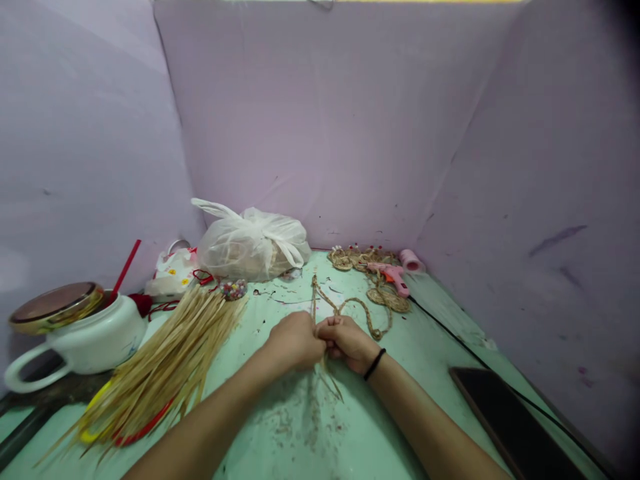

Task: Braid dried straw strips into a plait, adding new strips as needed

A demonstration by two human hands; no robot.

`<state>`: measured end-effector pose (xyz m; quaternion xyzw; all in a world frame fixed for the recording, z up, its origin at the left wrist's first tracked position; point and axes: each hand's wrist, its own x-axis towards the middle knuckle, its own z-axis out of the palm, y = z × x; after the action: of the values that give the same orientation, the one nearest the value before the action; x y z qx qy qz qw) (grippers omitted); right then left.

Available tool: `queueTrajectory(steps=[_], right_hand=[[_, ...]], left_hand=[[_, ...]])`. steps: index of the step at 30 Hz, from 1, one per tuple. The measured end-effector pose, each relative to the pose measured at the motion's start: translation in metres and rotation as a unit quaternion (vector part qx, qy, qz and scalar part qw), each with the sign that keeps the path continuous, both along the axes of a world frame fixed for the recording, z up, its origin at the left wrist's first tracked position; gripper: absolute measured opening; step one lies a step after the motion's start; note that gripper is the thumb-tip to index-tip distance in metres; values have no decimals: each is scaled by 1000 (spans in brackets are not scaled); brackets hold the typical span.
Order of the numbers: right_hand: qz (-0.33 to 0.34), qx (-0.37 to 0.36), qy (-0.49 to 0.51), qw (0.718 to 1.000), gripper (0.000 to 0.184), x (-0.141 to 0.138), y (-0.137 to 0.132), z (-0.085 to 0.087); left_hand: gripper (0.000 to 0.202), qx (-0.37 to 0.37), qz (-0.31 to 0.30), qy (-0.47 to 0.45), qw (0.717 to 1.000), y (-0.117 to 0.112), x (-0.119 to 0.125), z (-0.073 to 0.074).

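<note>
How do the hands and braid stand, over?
Left hand, right hand: together, closed on braided cord. Loose ends poke out below. Pink glue gun beyond, right, apart from both.

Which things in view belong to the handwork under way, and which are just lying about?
Likely in the job:
- braided cord, held by left hand and right hand
- straw bundle

Apparently lying about:
- white pot
- probable phone
- pink glue gun, unheld
- plastic bag

Your left hand [297, 340] and right hand [350, 343] meet just below frame centre, fingers closed on a braided cord [314, 297]; loose ends hang beneath. Lower left: fanned straw strips [170, 353] beside a white cup [103, 337]. Left of centre: knotted plastic bag [253, 243]. Right of centre: pink glue gun [393, 275] near coiled braids [341, 259]. Lower right: dark slab [505, 420].
</note>
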<state>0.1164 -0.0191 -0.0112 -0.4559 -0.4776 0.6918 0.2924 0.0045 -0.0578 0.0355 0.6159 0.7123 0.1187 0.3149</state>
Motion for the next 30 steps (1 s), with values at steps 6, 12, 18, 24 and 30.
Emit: queueTrajectory(steps=[6, 12, 18, 24, 30], right_hand=[[40, -37, 13, 998, 9, 4, 2, 6], [54, -31, 53, 997, 4, 7, 4, 2], [87, 133, -137, 978, 4, 8, 7, -3], [48, 333, -398, 853, 11, 8, -3, 13], [92, 326, -463, 819, 15, 6, -17, 35]], left_hand=[[11, -52, 139, -227, 963, 20, -22, -1], [8, -173, 103, -329, 923, 21, -18, -13], [12, -121, 109, -215, 963, 19, -12, -16], [18, -38, 103, -183, 977, 19, -7, -28], [23, -25, 125, -218, 968, 19, -3, -28]])
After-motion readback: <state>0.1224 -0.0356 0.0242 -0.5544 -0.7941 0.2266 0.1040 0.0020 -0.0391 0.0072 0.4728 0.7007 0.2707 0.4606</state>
